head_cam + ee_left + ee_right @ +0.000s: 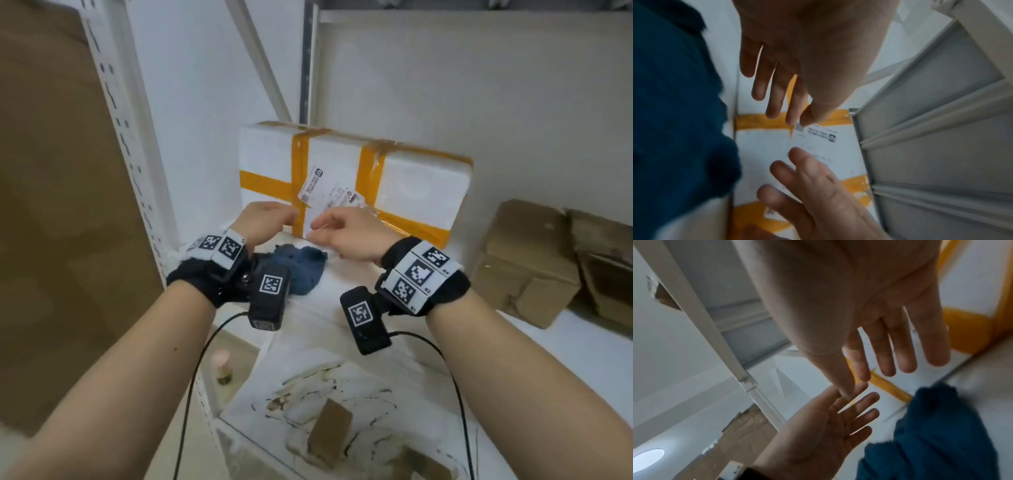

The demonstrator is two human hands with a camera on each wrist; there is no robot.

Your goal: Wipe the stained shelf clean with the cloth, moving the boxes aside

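A white foam box (421, 185) bound with orange tape and bearing a shipping label stands at the back of the upper shelf (342, 301). In front of it lies a crumpled blue cloth (301, 270), also seen in both wrist views (674, 113) (941, 434). My left hand (274, 216) and right hand (329, 229) hover close together at the box's lower front, above the cloth. Both hands have straight, spread fingers and hold nothing, as the wrist views show (777, 91) (890, 353). Whether they touch the box I cannot tell. Below, a lower shelf (359, 387) shows dark stains.
Two brown cardboard boxes (527, 270) (603, 253) sit at the right of the upper shelf. A small brown box (330, 428) rests on the stained lower shelf. A small bottle (222, 368) stands low at the left. The perforated white upright (130, 137) borders the left side.
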